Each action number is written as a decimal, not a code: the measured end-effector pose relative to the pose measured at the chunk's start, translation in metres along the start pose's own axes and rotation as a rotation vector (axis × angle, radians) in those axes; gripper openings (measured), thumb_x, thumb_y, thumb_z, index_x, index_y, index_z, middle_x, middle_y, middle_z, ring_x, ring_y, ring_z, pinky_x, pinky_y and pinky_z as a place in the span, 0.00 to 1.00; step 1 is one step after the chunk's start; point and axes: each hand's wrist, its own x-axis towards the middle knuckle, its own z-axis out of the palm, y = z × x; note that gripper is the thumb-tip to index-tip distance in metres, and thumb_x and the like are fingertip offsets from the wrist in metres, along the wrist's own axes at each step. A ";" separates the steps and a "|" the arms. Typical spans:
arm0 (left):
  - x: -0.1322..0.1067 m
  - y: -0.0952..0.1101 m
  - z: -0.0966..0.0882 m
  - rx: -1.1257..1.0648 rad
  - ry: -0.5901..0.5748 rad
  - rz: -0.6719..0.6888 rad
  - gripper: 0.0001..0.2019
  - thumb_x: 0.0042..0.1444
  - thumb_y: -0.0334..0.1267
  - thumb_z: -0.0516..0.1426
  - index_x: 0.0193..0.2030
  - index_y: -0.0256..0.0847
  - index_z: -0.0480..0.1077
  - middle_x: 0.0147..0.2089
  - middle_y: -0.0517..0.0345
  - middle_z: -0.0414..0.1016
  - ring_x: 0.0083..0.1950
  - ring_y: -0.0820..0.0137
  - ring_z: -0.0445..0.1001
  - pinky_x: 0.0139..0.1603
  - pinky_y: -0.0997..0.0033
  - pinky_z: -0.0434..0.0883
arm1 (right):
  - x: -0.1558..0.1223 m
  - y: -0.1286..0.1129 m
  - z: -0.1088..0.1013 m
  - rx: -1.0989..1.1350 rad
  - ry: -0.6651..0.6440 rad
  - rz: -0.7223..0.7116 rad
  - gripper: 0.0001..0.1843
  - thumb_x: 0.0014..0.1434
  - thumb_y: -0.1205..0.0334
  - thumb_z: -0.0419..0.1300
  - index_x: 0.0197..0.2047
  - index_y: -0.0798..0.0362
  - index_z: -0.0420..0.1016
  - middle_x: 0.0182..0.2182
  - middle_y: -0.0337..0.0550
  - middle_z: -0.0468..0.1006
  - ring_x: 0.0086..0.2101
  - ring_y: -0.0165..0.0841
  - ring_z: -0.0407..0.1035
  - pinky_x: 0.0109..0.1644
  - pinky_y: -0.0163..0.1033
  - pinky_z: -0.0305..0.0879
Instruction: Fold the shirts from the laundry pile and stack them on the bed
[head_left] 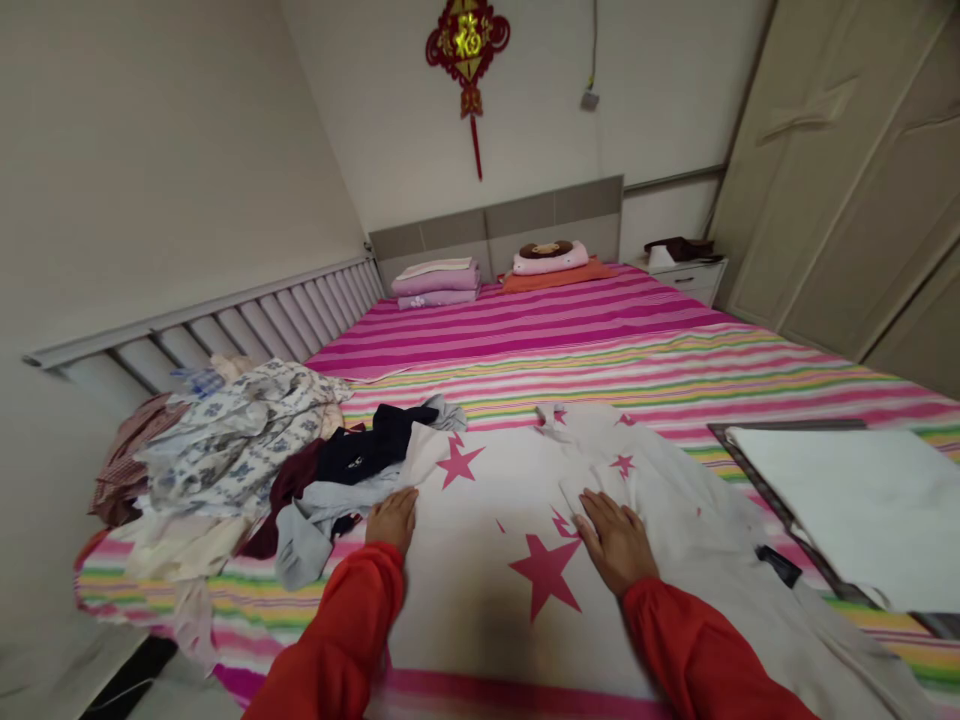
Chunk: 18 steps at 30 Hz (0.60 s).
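Note:
A white cloth with pink stars [480, 500] lies spread in front of me on the bed, with a pink band along its near edge. My left hand [391, 520] rests on its left edge, fingers extended and close together. Over on the right part of the cloth, my right hand [616, 540] lies flat with the fingers slightly apart. A crumpled white garment [675, 490] adjoins the cloth on the right, and a small black piece [780, 566] lies on it. Both of my sleeves are red.
Left of the cloth is a heap of mixed clothes [247, 430], with a navy garment [367, 445] nearest. A white flat item with a dark border [855, 500] lies at right. Folded bedding [439, 280] sits by the headboard [551, 215]. A slatted rail [247, 320] bounds the bed's left side.

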 end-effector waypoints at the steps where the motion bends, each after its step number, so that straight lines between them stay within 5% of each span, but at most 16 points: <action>1: 0.007 0.004 0.000 -0.008 0.013 -0.010 0.17 0.56 0.36 0.50 0.48 0.47 0.75 0.53 0.53 0.77 0.54 0.61 0.74 0.55 0.57 0.68 | 0.000 0.000 0.000 -0.002 -0.002 0.002 0.28 0.66 0.50 0.41 0.59 0.52 0.70 0.59 0.49 0.70 0.60 0.43 0.61 0.60 0.54 0.55; 5: 0.051 0.020 0.004 -0.075 0.054 -0.036 0.16 0.56 0.36 0.49 0.46 0.42 0.75 0.48 0.51 0.79 0.47 0.65 0.77 0.49 0.65 0.72 | 0.001 -0.002 -0.001 0.004 -0.006 0.006 0.28 0.66 0.50 0.41 0.59 0.53 0.70 0.59 0.49 0.70 0.60 0.43 0.61 0.60 0.55 0.55; 12: 0.145 0.047 0.010 -0.155 0.086 0.037 0.25 0.49 0.25 0.50 0.56 0.36 0.67 0.62 0.47 0.68 0.63 0.62 0.66 0.60 0.62 0.68 | 0.001 -0.002 -0.001 0.043 0.011 0.020 0.25 0.66 0.51 0.44 0.59 0.48 0.70 0.59 0.49 0.71 0.59 0.43 0.62 0.60 0.55 0.55; 18: 0.163 0.045 0.004 -0.109 0.060 0.000 0.26 0.48 0.27 0.52 0.57 0.27 0.63 0.48 0.42 0.74 0.50 0.57 0.74 0.50 0.61 0.70 | 0.002 -0.006 -0.002 0.061 0.022 0.033 0.24 0.66 0.52 0.46 0.60 0.48 0.69 0.59 0.48 0.70 0.59 0.43 0.61 0.61 0.55 0.53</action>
